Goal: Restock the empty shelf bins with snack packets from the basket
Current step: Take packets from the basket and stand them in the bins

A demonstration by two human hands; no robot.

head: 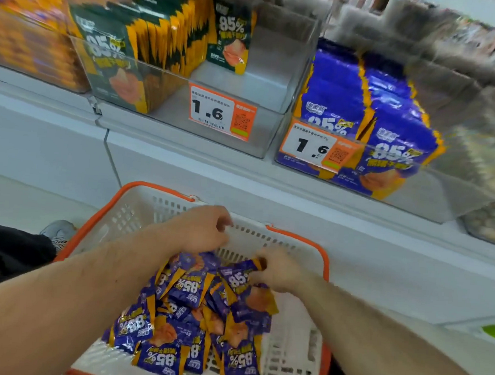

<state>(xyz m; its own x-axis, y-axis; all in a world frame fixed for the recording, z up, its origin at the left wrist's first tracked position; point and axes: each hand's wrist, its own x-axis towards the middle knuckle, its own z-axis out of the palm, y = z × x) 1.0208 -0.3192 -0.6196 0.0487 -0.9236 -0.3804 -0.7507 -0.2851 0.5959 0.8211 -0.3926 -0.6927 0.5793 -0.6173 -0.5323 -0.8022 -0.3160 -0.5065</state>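
Basket (138,208), white w/ orange rim, sits below shelf; purple snack packets (188,316) heaped inside. Right hand (278,271) pinches top corner of one purple packet (240,278) on the heap. Left hand (204,228) hovers over basket's far side, fingers curled, nothing visibly held. Shelf bins above: green-packet bin (247,98) part empty at right, purple-packet bin (432,196) approx half full.

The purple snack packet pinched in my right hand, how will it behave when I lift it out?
The purple packet looks like thin glossy film, so probably light, floppy and slippery. The right hand pinches only its corner, so it may dangle and twist.
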